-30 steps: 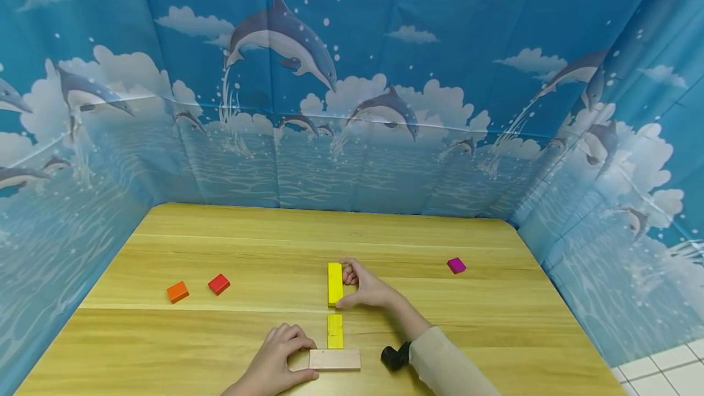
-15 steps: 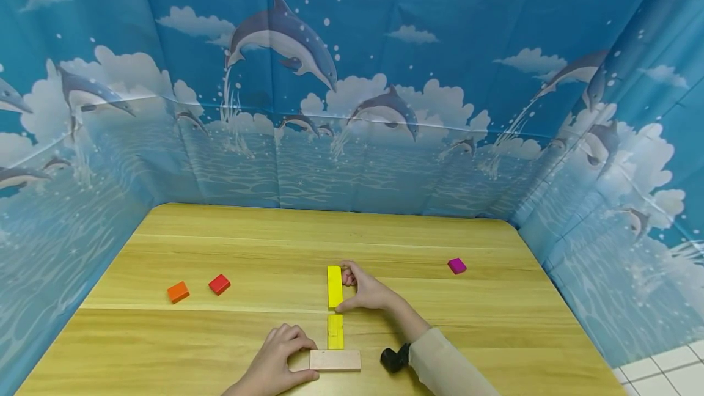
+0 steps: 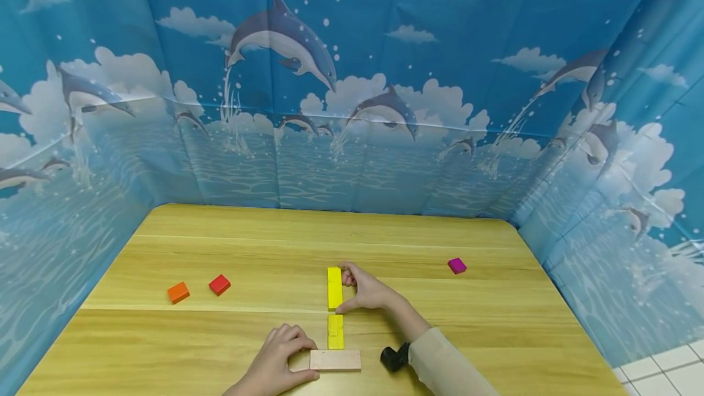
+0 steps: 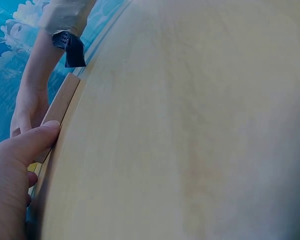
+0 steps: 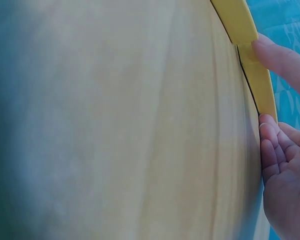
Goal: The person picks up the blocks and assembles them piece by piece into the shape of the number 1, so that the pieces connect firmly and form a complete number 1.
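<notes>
In the head view my right hand (image 3: 365,289) holds a long yellow block (image 3: 335,289), thumb at its near end and index finger at its far end. A second yellow block (image 3: 335,332) lies in line just below it. In the right wrist view the held yellow block (image 5: 258,82) lies right up against the other yellow block (image 5: 235,20), with my thumb at the joint. My left hand (image 3: 277,359) grips the left end of a plain wooden block (image 3: 335,360), which lies crosswise at the near end of the yellow row. My left thumb (image 4: 40,137) presses along its near side.
An orange block (image 3: 178,293) and a red block (image 3: 220,285) lie to the left on the wooden table (image 3: 275,237). A magenta block (image 3: 457,266) lies at the back right. A black device (image 3: 393,359) is at the right sleeve. A dolphin-print curtain (image 3: 352,139) encloses the table.
My right hand has drawn the held yellow block slightly towards me, narrowing the gap to the other yellow block. My left hand and the plain block have stayed in place.
</notes>
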Action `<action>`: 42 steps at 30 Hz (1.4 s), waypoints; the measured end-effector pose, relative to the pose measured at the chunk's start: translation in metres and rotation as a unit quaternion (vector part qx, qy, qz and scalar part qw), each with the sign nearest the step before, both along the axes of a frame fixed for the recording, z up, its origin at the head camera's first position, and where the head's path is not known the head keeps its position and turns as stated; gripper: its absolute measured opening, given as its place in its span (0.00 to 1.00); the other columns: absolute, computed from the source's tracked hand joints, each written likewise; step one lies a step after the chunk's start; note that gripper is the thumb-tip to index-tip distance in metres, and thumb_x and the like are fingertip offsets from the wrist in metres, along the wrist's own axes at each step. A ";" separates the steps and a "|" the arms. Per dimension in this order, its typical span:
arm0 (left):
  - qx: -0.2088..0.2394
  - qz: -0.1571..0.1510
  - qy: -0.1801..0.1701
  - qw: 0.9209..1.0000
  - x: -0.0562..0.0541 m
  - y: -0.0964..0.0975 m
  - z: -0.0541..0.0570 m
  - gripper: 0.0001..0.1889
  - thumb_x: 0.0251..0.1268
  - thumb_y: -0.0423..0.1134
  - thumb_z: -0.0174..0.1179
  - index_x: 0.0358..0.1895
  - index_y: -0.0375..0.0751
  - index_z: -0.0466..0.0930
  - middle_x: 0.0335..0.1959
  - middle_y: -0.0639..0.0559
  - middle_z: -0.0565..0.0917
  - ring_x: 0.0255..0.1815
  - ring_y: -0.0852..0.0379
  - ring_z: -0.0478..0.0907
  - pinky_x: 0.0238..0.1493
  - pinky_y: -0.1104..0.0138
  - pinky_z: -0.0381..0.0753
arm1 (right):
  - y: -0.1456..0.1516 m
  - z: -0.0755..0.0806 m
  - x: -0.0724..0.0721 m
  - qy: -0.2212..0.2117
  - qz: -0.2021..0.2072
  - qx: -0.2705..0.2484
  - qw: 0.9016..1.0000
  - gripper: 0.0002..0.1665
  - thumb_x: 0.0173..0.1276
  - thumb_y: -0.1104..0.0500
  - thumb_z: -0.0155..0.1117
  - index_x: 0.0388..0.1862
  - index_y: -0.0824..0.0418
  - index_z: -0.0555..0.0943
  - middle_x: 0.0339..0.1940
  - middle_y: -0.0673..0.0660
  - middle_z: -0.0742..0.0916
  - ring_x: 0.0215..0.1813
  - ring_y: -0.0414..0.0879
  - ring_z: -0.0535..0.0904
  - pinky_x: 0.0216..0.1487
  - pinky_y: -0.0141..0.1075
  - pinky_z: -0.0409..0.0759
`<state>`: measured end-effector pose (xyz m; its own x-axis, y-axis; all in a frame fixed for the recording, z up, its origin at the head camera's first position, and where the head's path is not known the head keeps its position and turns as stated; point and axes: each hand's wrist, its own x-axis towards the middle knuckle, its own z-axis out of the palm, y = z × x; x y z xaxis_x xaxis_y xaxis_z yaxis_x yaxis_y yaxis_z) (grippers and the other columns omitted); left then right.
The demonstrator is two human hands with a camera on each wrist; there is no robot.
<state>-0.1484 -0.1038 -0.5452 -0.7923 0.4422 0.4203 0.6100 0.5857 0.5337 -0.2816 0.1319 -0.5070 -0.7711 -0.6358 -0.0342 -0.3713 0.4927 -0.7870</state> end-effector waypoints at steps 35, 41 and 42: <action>-0.004 0.005 -0.013 1.000 0.000 0.001 0.000 0.16 0.46 0.62 0.64 0.36 0.63 0.78 0.33 0.74 0.69 0.35 0.71 0.61 0.37 0.70 0.60 | 0.000 0.001 0.002 0.001 -0.002 -0.009 1.000 0.36 0.53 0.55 0.71 0.55 0.64 0.63 0.37 0.54 0.71 0.40 0.45 0.65 0.43 0.34 0.65; -0.004 0.005 -0.012 1.000 0.000 0.001 0.000 0.16 0.46 0.62 0.64 0.36 0.62 0.78 0.33 0.74 0.69 0.35 0.71 0.61 0.37 0.71 0.60 | -0.001 0.002 0.004 0.007 -0.004 0.000 1.000 0.35 0.54 0.57 0.71 0.55 0.64 0.63 0.38 0.56 0.71 0.41 0.45 0.65 0.44 0.35 0.65; -0.004 0.005 -0.012 1.000 0.000 0.001 0.000 0.16 0.46 0.62 0.64 0.36 0.63 0.78 0.33 0.74 0.69 0.35 0.71 0.61 0.37 0.71 0.60 | -0.002 0.006 0.006 0.009 -0.002 -0.002 1.000 0.35 0.54 0.59 0.71 0.55 0.65 0.63 0.38 0.57 0.72 0.41 0.46 0.65 0.44 0.35 0.65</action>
